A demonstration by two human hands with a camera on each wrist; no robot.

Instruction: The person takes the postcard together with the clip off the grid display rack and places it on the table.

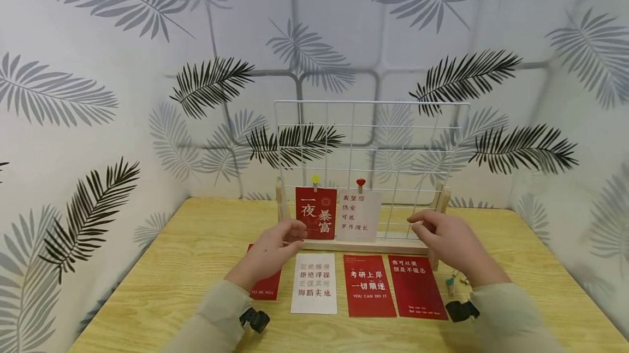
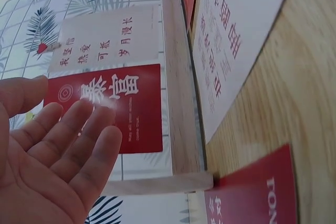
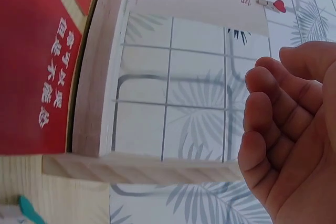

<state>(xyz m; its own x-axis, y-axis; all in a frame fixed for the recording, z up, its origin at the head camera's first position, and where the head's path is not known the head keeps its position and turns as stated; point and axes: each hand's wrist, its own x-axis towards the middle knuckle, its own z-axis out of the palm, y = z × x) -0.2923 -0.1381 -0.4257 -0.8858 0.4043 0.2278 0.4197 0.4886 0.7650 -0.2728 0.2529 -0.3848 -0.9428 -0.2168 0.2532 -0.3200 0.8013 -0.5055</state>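
A white wire grid (image 1: 393, 140) stands upright in a wooden base (image 1: 363, 245). Two cards hang side by side low on it: a red card (image 1: 316, 214) under a yellow clip (image 1: 315, 180), and a white card (image 1: 359, 216) under a red heart clip (image 1: 361, 183). My left hand (image 1: 273, 249) is by the red card's lower left, fingers loosely bent and holding nothing; the left wrist view shows its palm (image 2: 58, 166) in front of that card. My right hand (image 1: 449, 241) hovers before the grid's right side, its fingers (image 3: 260, 114) relaxed around nothing.
In front of the base lie a white card (image 1: 313, 283), a red card (image 1: 369, 286) and another red card (image 1: 417, 287). A further red card (image 1: 265, 287) is partly covered by my left hand. Small clips (image 1: 450, 283) lie near my right wrist. Leaf-patterned wallpaper (image 1: 344, 25) backs the wooden table (image 1: 167, 265).
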